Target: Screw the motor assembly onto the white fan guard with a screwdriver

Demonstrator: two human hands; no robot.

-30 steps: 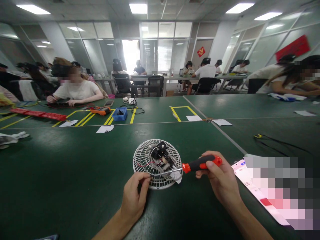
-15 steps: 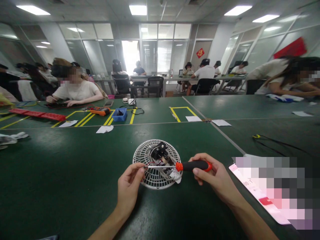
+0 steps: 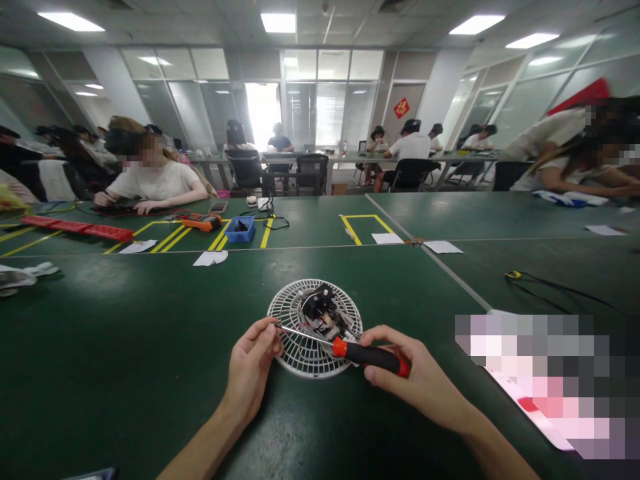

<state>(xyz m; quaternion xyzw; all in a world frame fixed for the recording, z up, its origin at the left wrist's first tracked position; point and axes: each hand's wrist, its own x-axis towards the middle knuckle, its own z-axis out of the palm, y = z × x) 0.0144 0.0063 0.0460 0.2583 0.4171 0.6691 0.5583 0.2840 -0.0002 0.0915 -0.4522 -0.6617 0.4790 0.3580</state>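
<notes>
A screwdriver (image 3: 373,355) with a black and red handle lies in my right hand (image 3: 415,370), whose fingers are closed around the grip. Its thin metal shaft slants up to the left, and the tip ends between the pinched thumb and fingers of my left hand (image 3: 255,363). Whether a small part is also pinched there is too small to tell. Just beyond and below the tool, a round white fan grille (image 3: 295,357) rests on the green table. On the grille sits a black motor assembly (image 3: 320,301) with wires, partly hidden by the screwdriver and my right hand.
Toward the back left are a blue bin (image 3: 240,230), an orange multimeter (image 3: 201,222) and a red tray strip (image 3: 75,228). Paper slips (image 3: 211,258) lie along the table seam. At the right are a black cord (image 3: 545,287) and a pink-edged phone-like screen (image 3: 527,405). Co-workers sit beyond.
My right hand has moved down and left with the screwdriver handle, tilting the shaft from level to slanted. My left hand has shifted slightly left and up with the tip.
</notes>
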